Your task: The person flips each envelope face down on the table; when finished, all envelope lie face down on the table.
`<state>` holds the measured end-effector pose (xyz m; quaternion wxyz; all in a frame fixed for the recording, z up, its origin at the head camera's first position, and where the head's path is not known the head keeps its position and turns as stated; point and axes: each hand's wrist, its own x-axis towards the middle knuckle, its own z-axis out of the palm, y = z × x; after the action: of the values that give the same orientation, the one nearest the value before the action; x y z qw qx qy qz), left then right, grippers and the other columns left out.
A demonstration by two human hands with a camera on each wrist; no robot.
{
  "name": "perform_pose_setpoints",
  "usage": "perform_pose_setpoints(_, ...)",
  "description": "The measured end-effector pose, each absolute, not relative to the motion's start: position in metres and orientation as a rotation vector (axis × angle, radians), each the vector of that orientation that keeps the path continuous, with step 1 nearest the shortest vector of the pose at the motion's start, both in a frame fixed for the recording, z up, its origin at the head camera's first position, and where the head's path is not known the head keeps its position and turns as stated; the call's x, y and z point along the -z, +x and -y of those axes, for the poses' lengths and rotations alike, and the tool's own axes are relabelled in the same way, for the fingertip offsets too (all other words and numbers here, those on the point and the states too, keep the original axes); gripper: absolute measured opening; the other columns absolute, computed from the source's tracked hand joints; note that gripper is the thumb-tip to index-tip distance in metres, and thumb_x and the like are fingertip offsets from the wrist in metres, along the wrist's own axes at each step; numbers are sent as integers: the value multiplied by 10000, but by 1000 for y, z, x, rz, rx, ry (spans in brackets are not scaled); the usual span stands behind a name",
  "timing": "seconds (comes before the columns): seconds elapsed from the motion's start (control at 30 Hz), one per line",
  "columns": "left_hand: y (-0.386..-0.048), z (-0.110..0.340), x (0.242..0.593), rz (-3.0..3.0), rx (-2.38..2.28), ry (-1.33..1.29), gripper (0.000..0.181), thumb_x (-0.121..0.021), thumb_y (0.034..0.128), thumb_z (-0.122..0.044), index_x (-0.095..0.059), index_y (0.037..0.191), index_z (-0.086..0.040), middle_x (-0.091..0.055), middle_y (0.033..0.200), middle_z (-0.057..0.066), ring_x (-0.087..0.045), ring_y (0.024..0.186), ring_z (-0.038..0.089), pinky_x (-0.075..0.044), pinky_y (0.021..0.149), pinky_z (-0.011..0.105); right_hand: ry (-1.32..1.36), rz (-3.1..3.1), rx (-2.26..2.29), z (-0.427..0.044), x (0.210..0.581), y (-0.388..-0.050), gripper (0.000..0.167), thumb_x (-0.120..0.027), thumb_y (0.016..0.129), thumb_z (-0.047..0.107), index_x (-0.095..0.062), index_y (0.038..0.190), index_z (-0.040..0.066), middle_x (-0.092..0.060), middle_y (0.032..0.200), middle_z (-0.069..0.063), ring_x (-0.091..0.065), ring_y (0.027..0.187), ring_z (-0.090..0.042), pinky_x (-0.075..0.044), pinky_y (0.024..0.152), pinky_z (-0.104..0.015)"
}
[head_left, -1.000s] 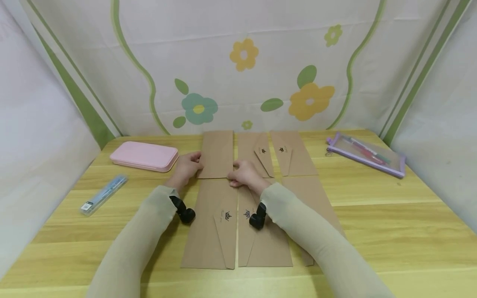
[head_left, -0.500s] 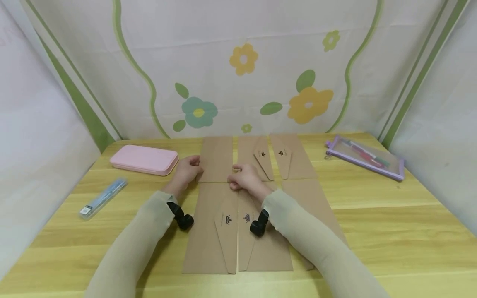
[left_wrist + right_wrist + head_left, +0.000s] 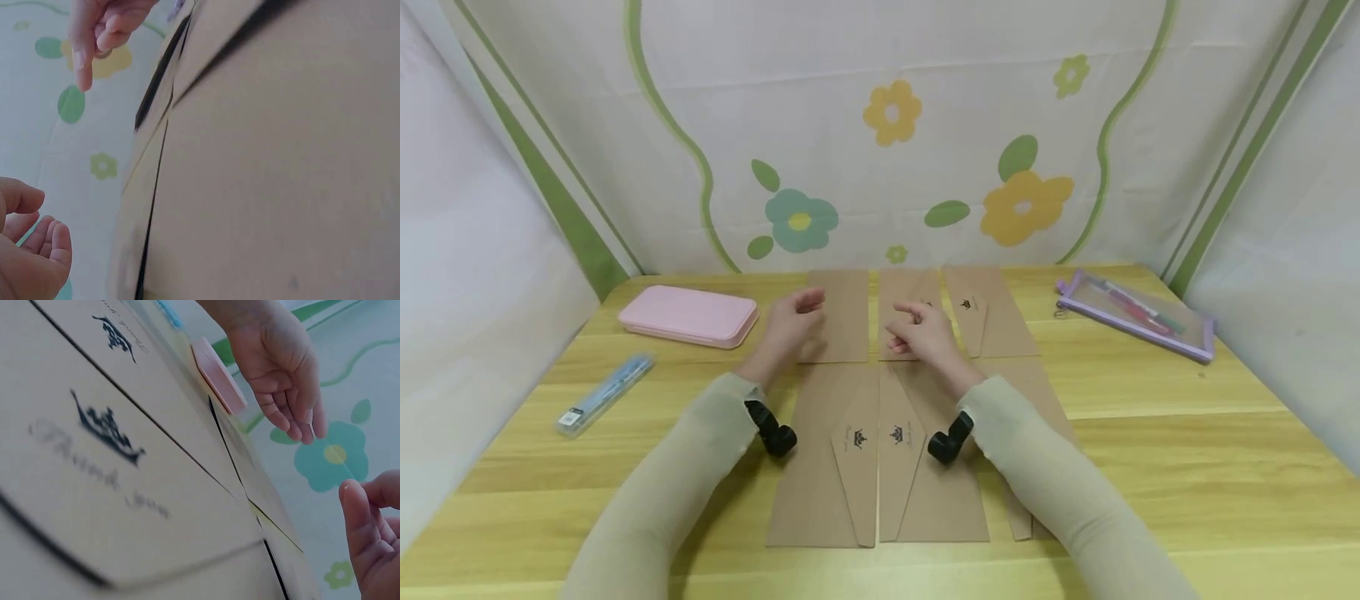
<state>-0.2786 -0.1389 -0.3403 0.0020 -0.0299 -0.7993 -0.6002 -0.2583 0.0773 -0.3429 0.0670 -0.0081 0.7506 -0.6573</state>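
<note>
Brown paper envelopes lie on the wooden table in two rows of three. My left hand (image 3: 792,325) hovers over the left edge of the back-left envelope (image 3: 846,317), fingers loosely bent and nothing held. Above the back-middle envelope (image 3: 895,292) is my right hand (image 3: 925,335), also holding nothing, and it hides part of that envelope's flap. The right wrist view shows a gap between both hands and the paper. Nearer me are the front-left envelope (image 3: 820,467) and the front-middle envelope (image 3: 951,500), their pointed flaps printed with a crown and "Thank you".
A pink case (image 3: 688,315) and a clear slim box (image 3: 606,396) with blue contents lie to the left. At the back right is a purple-edged zip pouch (image 3: 1138,317) with pens inside. A flower-printed cloth (image 3: 891,192) stands behind the table (image 3: 1187,467).
Both hands have risen off the back-left envelope. The right hand has shifted right and away from me, the left slightly forward and right. The envelopes stay where they were.
</note>
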Motion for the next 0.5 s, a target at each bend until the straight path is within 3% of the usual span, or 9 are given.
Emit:
perform_pose_setpoints(0.3,-279,102,332,2551,1863,-285,402,-559,871,49,-508,1270,49,-539,1242,249,-532,1132,308,-441,969,373,4,-2300,1956,-109,341,-259,479,-604,875,46,-466,1332,0,-562,714,-51,-596,512,-79,-513,508,-185)
perform_pose_setpoints(0.5,-281,84,337,2613,1844,-349,415,-553,871,54,-492,1282,53,-538,1240,240,-535,1115,312,-448,960,372,57,-2388,1877,-127,343,-259,424,-595,888,95,-515,1299,27,-543,719,-41,-619,612,-149,-538,590,-234)
